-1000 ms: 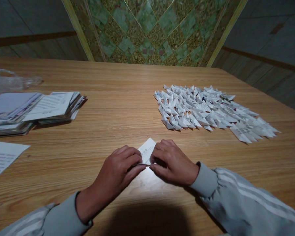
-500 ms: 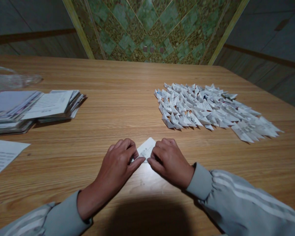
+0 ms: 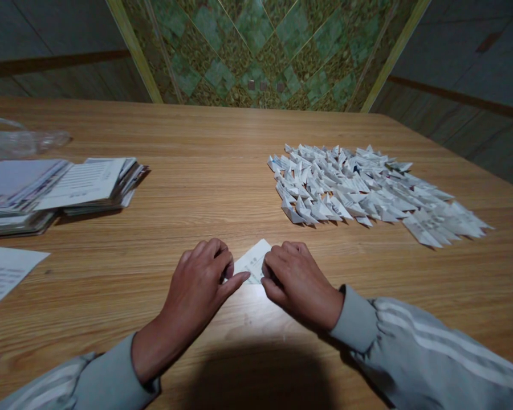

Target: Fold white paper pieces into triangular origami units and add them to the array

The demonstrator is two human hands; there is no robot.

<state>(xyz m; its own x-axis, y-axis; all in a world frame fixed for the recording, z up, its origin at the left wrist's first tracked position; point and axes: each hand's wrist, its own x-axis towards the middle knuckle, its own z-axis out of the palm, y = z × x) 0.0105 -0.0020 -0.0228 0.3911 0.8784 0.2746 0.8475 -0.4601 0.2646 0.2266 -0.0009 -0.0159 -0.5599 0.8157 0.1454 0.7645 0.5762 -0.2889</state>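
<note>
Hands (image 3: 202, 274) (image 3: 297, 279) either side of folded paper (image 3: 253, 261)

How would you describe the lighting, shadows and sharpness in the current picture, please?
In the head view, pale glare on the table just below the folded paper; in the head view, a broad dark shadow at the bottom edge, between the sleeves; in the head view, dim side walls, and print on the folded paper too soft to read.

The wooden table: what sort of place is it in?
Probably an indoor room, home or workplace unclear: the wooden table, the diamond-patterned panel beyond it and the folded papers suggest that.
</note>
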